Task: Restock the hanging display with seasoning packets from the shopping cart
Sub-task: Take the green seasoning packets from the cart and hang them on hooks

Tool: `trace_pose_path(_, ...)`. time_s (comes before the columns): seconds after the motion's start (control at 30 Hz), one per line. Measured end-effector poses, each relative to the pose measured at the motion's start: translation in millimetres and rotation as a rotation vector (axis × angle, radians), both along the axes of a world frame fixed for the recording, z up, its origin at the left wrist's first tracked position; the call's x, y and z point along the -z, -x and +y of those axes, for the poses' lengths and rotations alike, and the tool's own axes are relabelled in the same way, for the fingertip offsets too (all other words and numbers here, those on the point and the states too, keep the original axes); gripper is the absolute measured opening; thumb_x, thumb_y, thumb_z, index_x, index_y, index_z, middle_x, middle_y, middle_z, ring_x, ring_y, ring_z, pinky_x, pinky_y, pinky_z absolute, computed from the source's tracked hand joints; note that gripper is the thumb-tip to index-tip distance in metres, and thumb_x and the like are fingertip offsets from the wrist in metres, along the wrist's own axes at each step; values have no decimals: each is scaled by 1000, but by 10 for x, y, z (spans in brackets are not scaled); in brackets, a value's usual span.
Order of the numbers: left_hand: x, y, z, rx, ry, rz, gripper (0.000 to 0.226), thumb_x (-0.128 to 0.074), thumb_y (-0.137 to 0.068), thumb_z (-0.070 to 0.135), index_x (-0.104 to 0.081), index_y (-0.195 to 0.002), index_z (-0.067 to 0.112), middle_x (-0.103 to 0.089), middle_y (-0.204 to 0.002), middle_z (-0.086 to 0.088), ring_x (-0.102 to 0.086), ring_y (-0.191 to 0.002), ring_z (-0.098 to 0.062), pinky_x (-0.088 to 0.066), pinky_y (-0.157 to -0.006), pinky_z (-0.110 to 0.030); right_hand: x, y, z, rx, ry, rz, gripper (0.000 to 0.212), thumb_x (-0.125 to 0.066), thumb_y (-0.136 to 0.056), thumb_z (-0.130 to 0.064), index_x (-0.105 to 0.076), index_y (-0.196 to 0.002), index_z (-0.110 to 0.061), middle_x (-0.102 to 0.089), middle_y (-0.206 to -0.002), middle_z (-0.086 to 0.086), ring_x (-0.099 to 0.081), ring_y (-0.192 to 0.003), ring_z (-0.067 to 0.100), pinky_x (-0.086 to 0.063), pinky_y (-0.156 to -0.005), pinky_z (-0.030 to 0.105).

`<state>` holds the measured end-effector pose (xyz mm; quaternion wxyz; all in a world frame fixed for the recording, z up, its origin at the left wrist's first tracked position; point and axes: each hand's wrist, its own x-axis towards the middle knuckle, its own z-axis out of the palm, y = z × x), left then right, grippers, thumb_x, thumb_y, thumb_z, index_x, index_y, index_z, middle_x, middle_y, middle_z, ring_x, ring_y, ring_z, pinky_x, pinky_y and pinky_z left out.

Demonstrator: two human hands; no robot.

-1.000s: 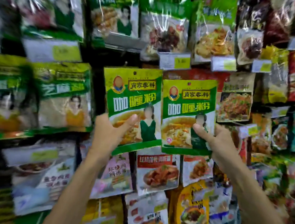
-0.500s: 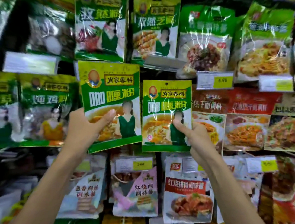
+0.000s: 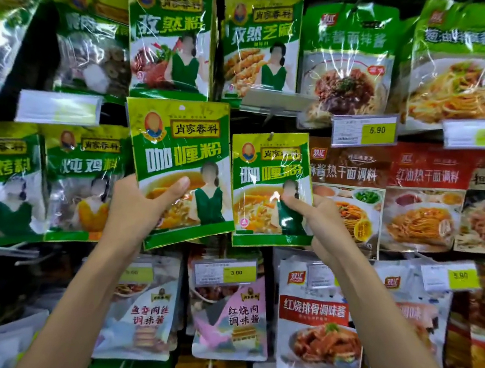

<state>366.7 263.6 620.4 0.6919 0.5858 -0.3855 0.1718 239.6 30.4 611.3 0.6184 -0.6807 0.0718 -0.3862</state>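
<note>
Fingers (image 3: 179, 184) of the left hand (image 3: 133, 201) were clamped round the lower half of the loose curry packet (image 3: 178, 152), which was held near upright, hang hole up top and just left of the peg (image 3: 272, 133). The hung curry packet (image 3: 268, 186), seemingly on that peg, was pinched low by the right hand (image 3: 321, 223). Both forearms were raised, so the left packet's probably what'd get shifted right.

Single head-worn wide-angle view. Faces the hanging display (image 3: 272, 101) head-on, close in: packets (image 3: 346, 59) fill the frame edge to edge, outer rows bowed, far left blurred. Forearms (image 3: 79, 301) enter from the bottom edge. Left hand (image 3: 133, 204) grips the left curry packet (image 3: 177, 158), right hand (image 3: 324, 226) pinches the right curry packet (image 3: 268, 186), both near frame centre, side by side, sharpest part of the shot.
</note>
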Motion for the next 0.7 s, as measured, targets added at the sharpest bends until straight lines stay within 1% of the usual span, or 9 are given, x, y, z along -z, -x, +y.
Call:
trace_pose_path(0.13, -5, 20, 3, -2, 15, 13, 28, -75, -65, 42, -67, -89, 30, -74, -85, 16, -70, -83, -5, -53, -73, -27, -29, -86, 34, 31, -17, 18, 17, -69, -88, -22, -65, -89, -5, -69, -85, 10, -66, -88, 27, -53, -83, 43)
trace_pose_path(0.23, -2, 38, 3, -9, 14, 14, 27, -74, -65, 42, -67, -88, 28, -73, -81, 16, -70, -78, -3, -52, -70, -25, -72, -237, 69, 120, -4, 34, 17, -68, -90, -22, -62, -80, -9, -65, -80, 6, -64, -84, 24, -49, -70, 33)
trace_pose_path(0.27, -1, 45, 6, -8, 14, 18, 27, -74, -65, 41, -67, -88, 28, -73, -80, 17, -70, -78, -3, -52, -69, -25, -83, -299, 78, 173, 7, 44, 19, -68, -90, -22, -61, -80, -8, -64, -82, 9, -64, -85, 27, -47, -68, 32)
trace_pose_path(0.33, -1, 55, 11, -8, 15, 25, 27, -74, -65, 41, -66, -87, 28, -73, -80, 17, -70, -78, -4, -53, -70, -26, -96, -414, 98, 269, 18, 49, 26, -67, -90, -23, -62, -87, 2, -65, -88, 25, -64, -92, 40, -46, -68, 36)
trace_pose_path(0.4, 2, 63, 16, -15, 13, 21, 25, -73, -66, 40, -66, -88, 28, -73, -80, 17, -70, -79, -4, -54, -72, -26, -105, -518, 107, 317, 30, 46, 33, -65, -91, -25, -62, -88, 8, -62, -88, 33, -64, -85, 42, -44, -65, 42)
trace_pose_path(0.5, 13, 77, 7, -15, 3, 22, 25, -75, -71, 36, -66, -93, 28, -74, -89, 10, -70, -86, -9, -55, -77, -30, -120, -622, 132, 375, 74, 92, 30, -61, -93, -32, -56, -77, -8, -53, -71, 13, -51, -67, 24, -34, -59, 31)
trace_pose_path(0.6, 35, 114, -6, 4, -9, 23, 31, -75, -70, 37, -67, -99, 28, -73, -95, 11, -69, -86, -4, -52, -75, -24, -90, -584, 170, 405, 118, 145, 41, -57, -95, -36, -39, -63, -19, -37, -56, -2, -35, -51, 13, -24, -47, 27)
trace_pose_path(0.67, 50, 143, -8, 29, -13, 44, 38, -74, -68, 39, -67, -103, 27, -73, -97, 10, -68, -88, -5, -52, -77, -26, -35, -475, 201, 387, 184, 170, 40, -55, -97, -30, -40, -62, -19, -37, -55, -5, -36, -50, 9, -24, -46, 26)
trace_pose_path(0.7, 61, 150, -12, 41, -14, 51, 37, -74, -67, 40, -67, -101, 27, -74, -97, 9, -69, -90, -8, -53, -79, -28, 5, -398, 217, 401, 243, 160, 35, -54, -98, -27, -46, -65, -17, -43, -57, -5, -40, -51, 6, -29, -48, 27)
